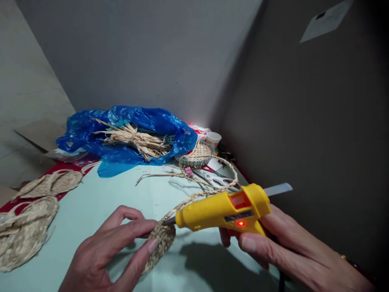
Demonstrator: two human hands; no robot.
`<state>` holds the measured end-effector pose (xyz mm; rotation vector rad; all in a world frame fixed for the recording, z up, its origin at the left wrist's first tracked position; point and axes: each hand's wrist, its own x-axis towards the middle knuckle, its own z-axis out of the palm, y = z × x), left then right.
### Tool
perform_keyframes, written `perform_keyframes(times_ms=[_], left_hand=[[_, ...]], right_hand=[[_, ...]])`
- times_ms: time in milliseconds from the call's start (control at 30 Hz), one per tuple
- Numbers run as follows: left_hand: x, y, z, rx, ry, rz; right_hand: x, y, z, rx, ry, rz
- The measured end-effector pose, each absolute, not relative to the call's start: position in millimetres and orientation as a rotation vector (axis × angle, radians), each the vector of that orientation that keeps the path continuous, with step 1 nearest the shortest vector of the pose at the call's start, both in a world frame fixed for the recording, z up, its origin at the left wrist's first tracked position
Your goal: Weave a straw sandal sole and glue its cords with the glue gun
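Observation:
My left hand [114, 247] pinches a small coil of braided straw [161, 243] between thumb and fingers, its edge turned up toward me. From the coil a loose straw braid [194, 196] runs back and loops round to the right over the table. A yellow hot glue gun [219, 209] is gripped in my right hand [264, 243], its red light lit and a clear glue stick [278, 189] poking out of its rear end. The gun's metal nozzle [170, 221] is at the coil's upper edge, close to my left fingertips. Whether glue is coming out cannot be seen.
A blue plastic bag [121, 156] holding a bundle of dried straw [133, 140] lies at the back. Beside it are a woven basket [200, 152], a white cup [213, 138], a pink clip [189, 172] and scissors [215, 178]. Woven straw pieces [27, 231] lie at the left edge.

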<state>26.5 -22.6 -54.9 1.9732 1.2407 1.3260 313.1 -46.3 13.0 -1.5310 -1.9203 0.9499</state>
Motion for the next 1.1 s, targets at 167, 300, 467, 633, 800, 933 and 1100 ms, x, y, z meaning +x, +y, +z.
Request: perform_keyframes(times_ms=[167,300,467,633,800,933,1100], left_hand=[[25.9,-22.5,-56.0,2.018,1.224,1.346],[25.6,-22.6,-53.7,2.026,1.226,1.318],[24.1,-22.8,-55.1,2.042,1.206,1.294],[21.4,-23.9,-59.5,2.116,1.193,1.248],[20.5,-23.0,-58.3,2.18,1.164,1.26],[20.4,-22.1,-58.0,2.168,1.151,1.251],[19.5,-21.2,-57.4,2.185,1.157,1.234]], right_hand=[[313.3,-45.5,13.6,-1.518,-1.934,0.908],[312.0,-44.9,15.9,-1.479,-1.946,0.882],[310.9,-45.4,18.7,-1.445,-1.964,0.787],[313.2,-44.8,18.0,-1.382,-2.034,0.71],[315.5,-45.7,14.6,-1.425,-2.071,0.703],[313.9,-44.6,17.1,-1.427,-2.082,0.705],[309.6,-42.9,25.5,-1.379,-2.094,0.691]])
